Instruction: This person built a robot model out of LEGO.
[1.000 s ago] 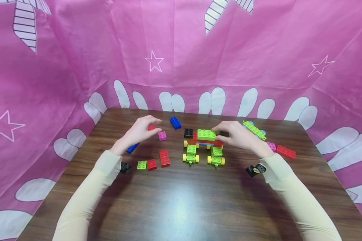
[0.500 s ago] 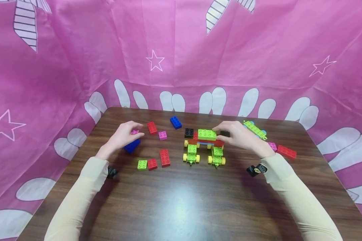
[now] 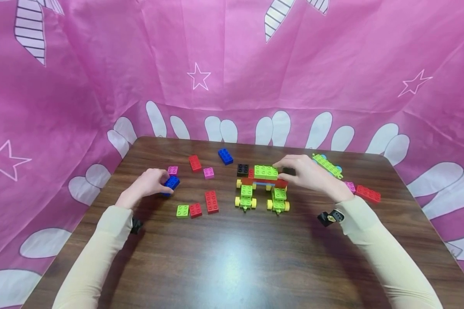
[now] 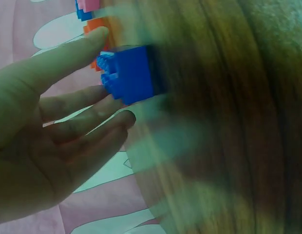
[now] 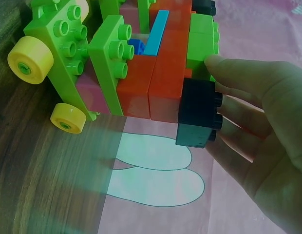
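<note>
In the head view, my left hand (image 3: 148, 184) is around a blue brick (image 3: 172, 182) at the table's left. The left wrist view shows its thumb and fingers spread to either side of the blue brick's studded end (image 4: 134, 75). My right hand (image 3: 303, 171) pinches the right end of a lime brick (image 3: 265, 172) on top of a built brick vehicle. That vehicle has a red body (image 5: 165, 73), black bricks (image 5: 197, 109) at its ends, and lime wheeled bases (image 5: 58, 53) with yellow wheels. The fingers of my right hand reach partly behind the black brick.
Left of the vehicle lie pink bricks (image 3: 209, 173), red bricks (image 3: 211, 201), a lime brick (image 3: 182, 210) and another blue brick (image 3: 226, 156). On the right are a lime wheeled base (image 3: 327, 165), a pink brick (image 3: 349, 186) and a red brick (image 3: 368, 193).
My left hand has moved left and down from above the red and pink bricks to the blue brick. My right hand stays at the lime brick on the vehicle.
</note>
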The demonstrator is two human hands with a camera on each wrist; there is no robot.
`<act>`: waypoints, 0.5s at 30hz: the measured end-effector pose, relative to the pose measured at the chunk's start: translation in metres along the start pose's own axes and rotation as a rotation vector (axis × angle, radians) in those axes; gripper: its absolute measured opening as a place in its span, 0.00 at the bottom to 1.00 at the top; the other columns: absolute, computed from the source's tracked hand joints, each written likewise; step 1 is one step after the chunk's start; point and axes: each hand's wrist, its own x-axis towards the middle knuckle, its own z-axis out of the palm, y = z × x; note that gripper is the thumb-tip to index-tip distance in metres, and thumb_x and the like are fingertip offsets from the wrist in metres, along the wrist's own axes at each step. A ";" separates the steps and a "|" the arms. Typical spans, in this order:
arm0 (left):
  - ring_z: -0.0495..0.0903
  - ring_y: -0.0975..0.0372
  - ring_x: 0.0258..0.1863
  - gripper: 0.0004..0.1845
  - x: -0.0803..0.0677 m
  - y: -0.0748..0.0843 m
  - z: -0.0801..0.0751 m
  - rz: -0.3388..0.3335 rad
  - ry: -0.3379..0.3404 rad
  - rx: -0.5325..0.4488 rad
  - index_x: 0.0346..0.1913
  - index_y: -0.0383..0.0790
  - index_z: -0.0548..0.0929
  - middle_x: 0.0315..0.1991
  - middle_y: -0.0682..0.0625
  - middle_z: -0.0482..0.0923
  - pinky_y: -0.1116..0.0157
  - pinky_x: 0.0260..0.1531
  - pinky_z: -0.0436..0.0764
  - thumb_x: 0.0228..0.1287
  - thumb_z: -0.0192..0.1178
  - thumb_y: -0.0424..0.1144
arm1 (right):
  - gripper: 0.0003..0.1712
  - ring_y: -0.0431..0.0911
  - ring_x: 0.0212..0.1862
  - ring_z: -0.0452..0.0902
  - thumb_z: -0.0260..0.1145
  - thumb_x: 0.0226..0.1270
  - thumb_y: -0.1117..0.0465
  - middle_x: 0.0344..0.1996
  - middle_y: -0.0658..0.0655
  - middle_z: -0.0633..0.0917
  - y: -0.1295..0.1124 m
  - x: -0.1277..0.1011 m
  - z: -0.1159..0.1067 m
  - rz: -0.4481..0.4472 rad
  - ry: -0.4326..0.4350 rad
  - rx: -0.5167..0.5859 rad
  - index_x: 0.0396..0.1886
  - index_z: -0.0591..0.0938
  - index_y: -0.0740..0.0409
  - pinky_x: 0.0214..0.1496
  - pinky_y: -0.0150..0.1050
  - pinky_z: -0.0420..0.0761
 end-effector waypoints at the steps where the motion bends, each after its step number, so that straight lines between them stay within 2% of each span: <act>1: 0.85 0.47 0.40 0.27 0.000 0.000 0.001 0.005 -0.001 0.006 0.46 0.24 0.82 0.43 0.33 0.86 0.47 0.49 0.83 0.51 0.76 0.44 | 0.16 0.46 0.43 0.86 0.71 0.63 0.60 0.45 0.55 0.89 0.000 0.000 0.000 -0.001 -0.001 0.000 0.50 0.86 0.58 0.45 0.43 0.86; 8: 0.83 0.45 0.46 0.23 0.002 0.002 0.006 0.069 -0.003 0.007 0.49 0.27 0.83 0.46 0.33 0.85 0.45 0.53 0.81 0.49 0.76 0.33 | 0.16 0.46 0.43 0.86 0.71 0.63 0.60 0.45 0.55 0.89 0.000 0.000 0.000 -0.004 -0.003 0.003 0.51 0.86 0.58 0.45 0.43 0.86; 10: 0.83 0.46 0.45 0.22 0.001 0.000 0.007 0.085 -0.005 0.002 0.48 0.28 0.83 0.45 0.34 0.85 0.45 0.52 0.81 0.49 0.76 0.33 | 0.16 0.46 0.43 0.86 0.71 0.63 0.61 0.45 0.56 0.89 0.000 0.000 -0.001 -0.004 -0.005 0.001 0.51 0.86 0.58 0.45 0.43 0.86; 15: 0.82 0.51 0.38 0.22 -0.004 -0.006 0.005 0.049 -0.006 0.000 0.45 0.29 0.84 0.39 0.38 0.86 0.47 0.46 0.82 0.49 0.77 0.39 | 0.16 0.46 0.43 0.87 0.71 0.63 0.61 0.45 0.56 0.89 0.000 0.001 -0.001 -0.007 -0.008 -0.006 0.51 0.86 0.59 0.45 0.43 0.86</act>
